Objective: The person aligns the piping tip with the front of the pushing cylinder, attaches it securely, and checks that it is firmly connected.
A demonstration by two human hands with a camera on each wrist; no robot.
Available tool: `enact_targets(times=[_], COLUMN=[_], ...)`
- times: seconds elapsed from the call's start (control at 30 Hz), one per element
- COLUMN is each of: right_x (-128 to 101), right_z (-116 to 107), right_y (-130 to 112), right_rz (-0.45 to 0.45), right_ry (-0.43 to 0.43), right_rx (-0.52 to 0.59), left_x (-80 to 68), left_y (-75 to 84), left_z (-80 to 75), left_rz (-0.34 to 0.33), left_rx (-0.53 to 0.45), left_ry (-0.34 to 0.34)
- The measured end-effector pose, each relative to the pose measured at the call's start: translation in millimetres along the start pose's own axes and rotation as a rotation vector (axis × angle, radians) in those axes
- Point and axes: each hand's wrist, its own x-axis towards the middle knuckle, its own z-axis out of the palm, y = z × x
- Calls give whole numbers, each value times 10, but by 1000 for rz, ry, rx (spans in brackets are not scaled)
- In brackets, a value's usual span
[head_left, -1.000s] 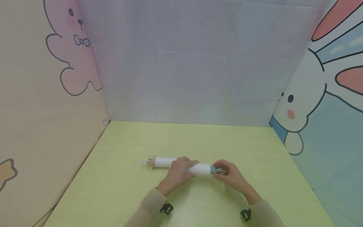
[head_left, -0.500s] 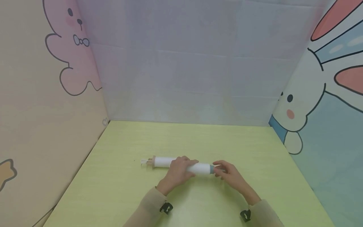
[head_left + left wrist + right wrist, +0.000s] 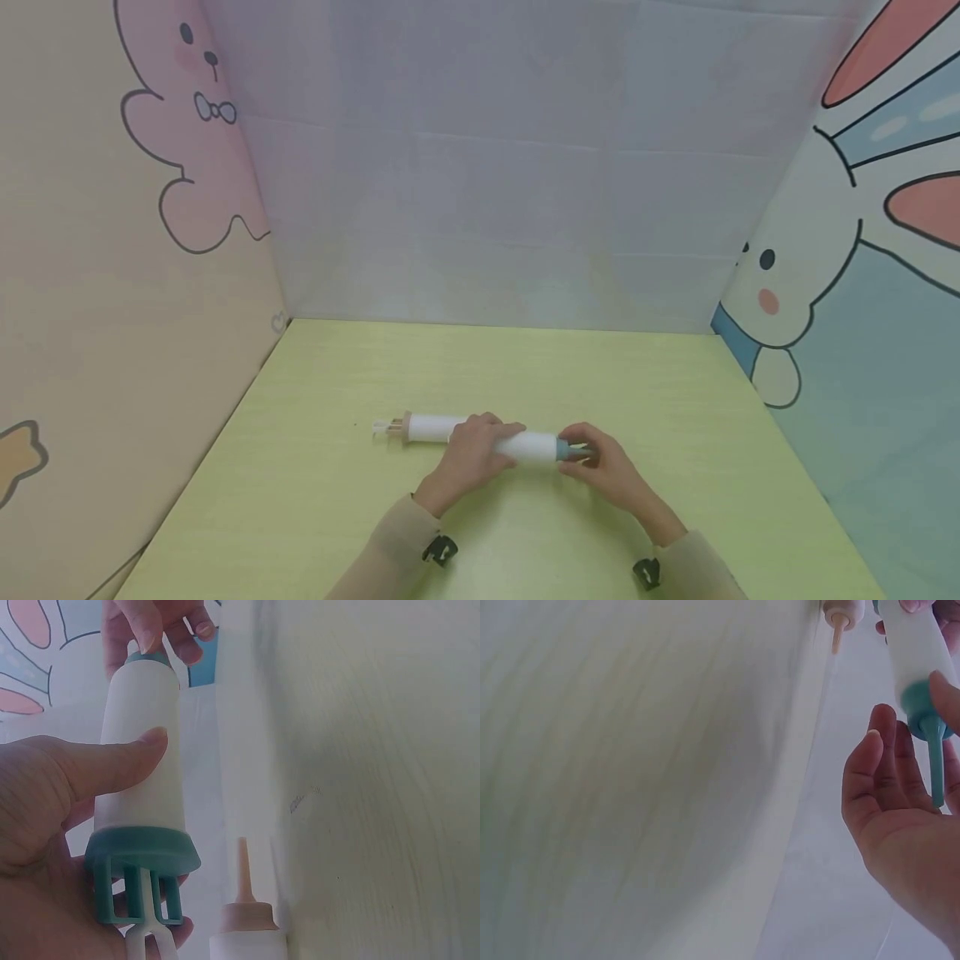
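Observation:
My left hand (image 3: 468,458) holds a white syringe-like tube (image 3: 534,446) by its barrel, thumb lying across it in the left wrist view. That tube has a teal finger flange (image 3: 142,851), a white plunger and a teal nozzle (image 3: 936,761). Around the nozzle's collar are the fingers and thumb of my right hand (image 3: 611,475); in the right wrist view the thumb lies on the collar, with curled fingers opposite. A second white tube (image 3: 431,428), with a beige flange and beige nozzle (image 3: 244,874), lies just beyond my left hand, which partly hides it in the head view.
The yellow-green tabletop (image 3: 360,500) spreads around both hands. A pale fabric backdrop (image 3: 480,167) stands behind it. Side panels with cartoon figures, including a rabbit (image 3: 787,283) at right, bound the table.
My right fingers and thumb shifted over the nozzle, half covering it half a second ago, then moved back around the collar. The left hand and both tubes stay in place.

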Motion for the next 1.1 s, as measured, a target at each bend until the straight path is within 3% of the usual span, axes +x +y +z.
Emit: enact_targets(times=[0.3,0.6,0.83,1.1], right_x=[2,-9,-4,-3], right_z=[1,-34,-92,-196], right_y=[188,195,195,194], right_rz=[58,126,123,80], right_ry=[-15,-31,-51,4], right_rx=[-2,-11,38,-20], left_x=[-4,10,23,96], left_y=[4,90,107,164], left_z=[13,11,19,94], left_rz=[-9,4,9,48], left_rx=[7,62,67,79], left_ry=[-7,17,25,72])
